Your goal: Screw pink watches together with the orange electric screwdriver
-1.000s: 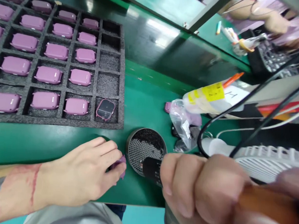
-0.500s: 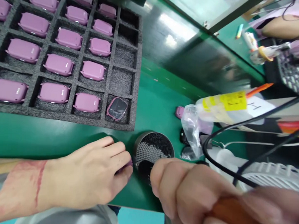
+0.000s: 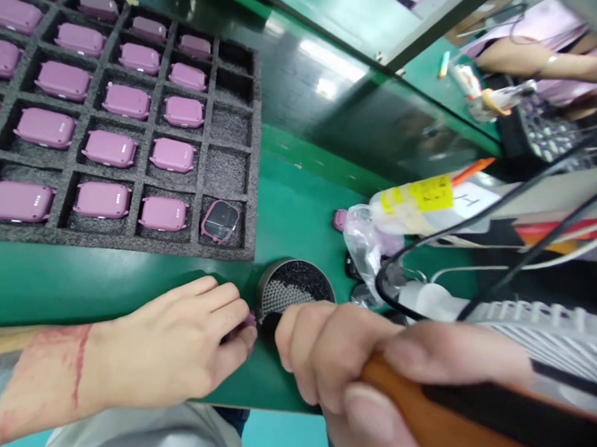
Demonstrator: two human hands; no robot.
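While left hand (image 3: pixel 171 357) pins purple casing (image 3: pixel 243 324) on green bench (image 3: pixel 289 203), right hand (image 3: pixel 341 366), fist closed round orange-handled driver (image 3: pixel 468 432), has moved tip leftward from screw tin (image 3: pixel 295 290) toward casing.

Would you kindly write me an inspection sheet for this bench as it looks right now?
Surface: green bench top, glossy.
Job's things: small purple part under the left hand's fingertips; round tin of tiny screws beside it.
Clutter: foam tray of purple watch cases; plastic bag; yellow-labelled bottle.
Grippers: left hand pinching the part; right hand gripping an orange-handled tool.
Cables: black cables looping at right.
Surroundings: another person's arm at top right.
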